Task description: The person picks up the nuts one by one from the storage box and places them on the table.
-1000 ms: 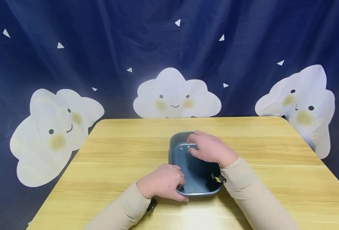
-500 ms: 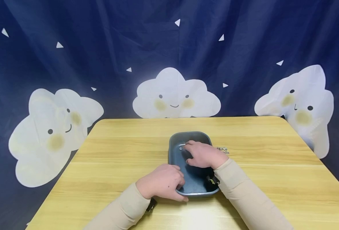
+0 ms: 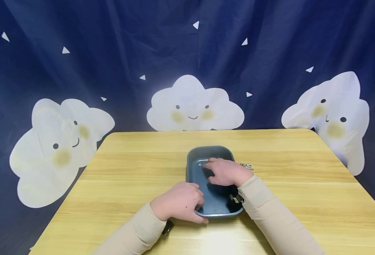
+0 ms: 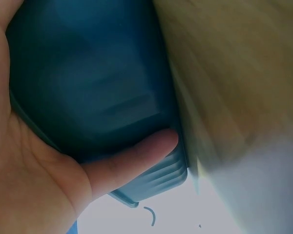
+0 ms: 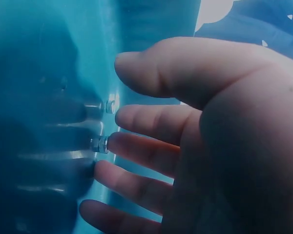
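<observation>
A deep blue-grey rectangular tray (image 3: 217, 209) with rounded corners stands on the table. My left hand (image 3: 181, 202) grips its near left corner, fingers over the rim and thumb along the outer wall, as the left wrist view shows. Inside the tray is my right hand (image 3: 225, 171), palm down, its fingers fairly straight and the thumb apart. Two small shiny metal pieces that look like nuts lie by its fingertips in the right wrist view: one nut (image 5: 110, 106) near the index finger, another nut (image 5: 100, 144) at the middle fingertip. From the head, only one nut (image 3: 200, 165) shows.
Several more small metal pieces (image 3: 247, 166) lie in a cluster on the wooden table (image 3: 136, 163), just right of the tray and partly behind the right wrist. A dark blue curtain (image 3: 187, 42) with white clouds hangs behind the table.
My right hand has come down and left, from over the tray's back right rim into the tray. The metal cluster on the right, hidden before, now shows. The left hand has kept its grip.
</observation>
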Action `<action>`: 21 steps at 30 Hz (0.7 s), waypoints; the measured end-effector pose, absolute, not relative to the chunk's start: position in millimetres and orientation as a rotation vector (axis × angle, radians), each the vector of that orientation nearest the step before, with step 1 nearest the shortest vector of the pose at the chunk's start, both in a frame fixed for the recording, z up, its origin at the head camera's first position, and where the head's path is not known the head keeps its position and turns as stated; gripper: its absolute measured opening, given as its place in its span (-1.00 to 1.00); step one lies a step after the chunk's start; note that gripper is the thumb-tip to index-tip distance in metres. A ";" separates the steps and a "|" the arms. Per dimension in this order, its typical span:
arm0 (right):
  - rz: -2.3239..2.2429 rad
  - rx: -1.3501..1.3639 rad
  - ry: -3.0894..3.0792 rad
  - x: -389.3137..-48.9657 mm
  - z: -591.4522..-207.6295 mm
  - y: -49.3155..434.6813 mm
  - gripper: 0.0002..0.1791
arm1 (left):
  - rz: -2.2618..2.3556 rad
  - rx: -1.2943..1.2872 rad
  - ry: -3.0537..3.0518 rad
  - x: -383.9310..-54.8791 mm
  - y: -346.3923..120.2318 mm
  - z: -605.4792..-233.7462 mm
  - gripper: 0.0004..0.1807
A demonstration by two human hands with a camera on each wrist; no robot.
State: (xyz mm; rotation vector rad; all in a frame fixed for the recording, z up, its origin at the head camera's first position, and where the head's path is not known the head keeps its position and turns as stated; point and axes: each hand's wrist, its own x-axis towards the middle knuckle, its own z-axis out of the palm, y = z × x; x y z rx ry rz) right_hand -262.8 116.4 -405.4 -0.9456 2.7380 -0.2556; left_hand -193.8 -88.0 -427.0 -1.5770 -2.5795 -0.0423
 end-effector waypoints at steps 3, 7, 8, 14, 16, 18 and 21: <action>-0.258 -0.968 2.760 -262.9 -405.5 116.5 -0.46 | -0.047 -1.577 -2.575 -193.4 -88.2 -426.6 -0.40; -0.269 -0.981 2.776 -262.8 -406.4 116.7 -0.50 | -0.052 -1.577 -2.572 -192.9 -88.5 -426.3 -0.40; -0.272 -0.982 2.775 -262.8 -406.5 116.8 -0.49 | -0.049 -1.579 -2.572 -192.7 -88.6 -426.2 -0.40; -0.231 -0.972 2.763 -261.5 -405.8 117.4 -0.47 | -0.042 -1.575 -2.572 -192.6 -88.9 -425.8 -0.40; -0.219 -0.962 2.761 -261.5 -406.0 117.7 -0.48 | -0.045 -1.574 -2.568 -192.7 -88.7 -425.8 -0.40; -0.218 -0.965 2.765 -261.6 -406.1 117.9 -0.52 | -0.045 -1.573 -2.561 -192.8 -88.5 -426.0 -0.40; -0.239 -0.988 2.769 -262.5 -407.2 119.0 -0.62 | -0.048 -1.575 -2.557 -192.9 -88.3 -426.3 -0.40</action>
